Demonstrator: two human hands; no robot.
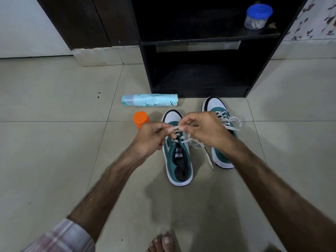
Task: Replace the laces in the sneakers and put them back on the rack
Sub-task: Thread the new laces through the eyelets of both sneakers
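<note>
While the left hand and right hand each pinch the white lace, they hover above the near sneaker on the floor. Its laced twin sits just right, near the dark rack.

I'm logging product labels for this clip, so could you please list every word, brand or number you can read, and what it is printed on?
"puma", seen upside down: white tongue label of the nearer green-and-white sneaker.
Green lettering on the pale blue spray can lying on the floor tiles: only a fragment like "je" shows; not readable.
Orange-capped container: no text visible.
Blue-lidded clear plastic jar on the black rack shelf: no readable text.
</note>
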